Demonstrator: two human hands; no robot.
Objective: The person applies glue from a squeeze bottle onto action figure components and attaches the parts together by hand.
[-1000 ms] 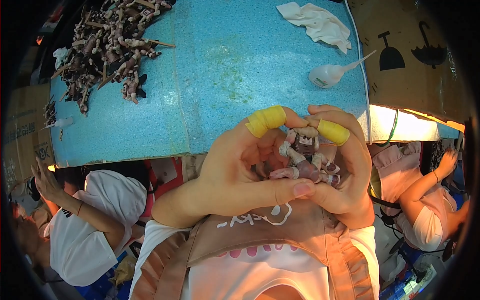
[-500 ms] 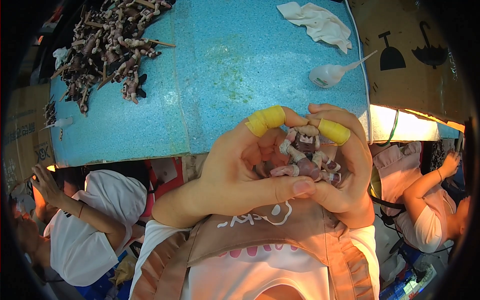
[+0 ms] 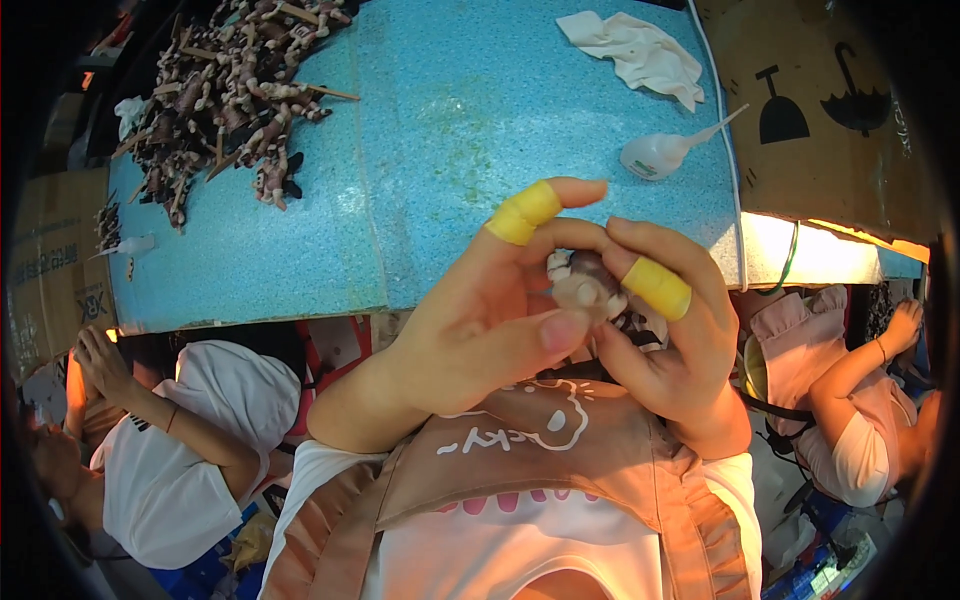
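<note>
Between my two hands, just off the table's near edge, is a small toy figurine in brown and pale cream. My right hand is closed around it, covering part of its body. My left hand pinches the figurine's other side with thumb and fingers, while its index finger sticks out straight above. Yellow tape wraps one finger of each hand. A heap of similar figurines lies at the far left of the blue table, with thin wooden sticks among them.
A white squeeze bottle with a long spout lies at the table's right, below a crumpled white cloth. Cardboard boxes flank the table on both sides. One person sits at left, another at right.
The figurine has been turned over in my hands and now shows another side. My left index finger has lifted away from it and straightened.
</note>
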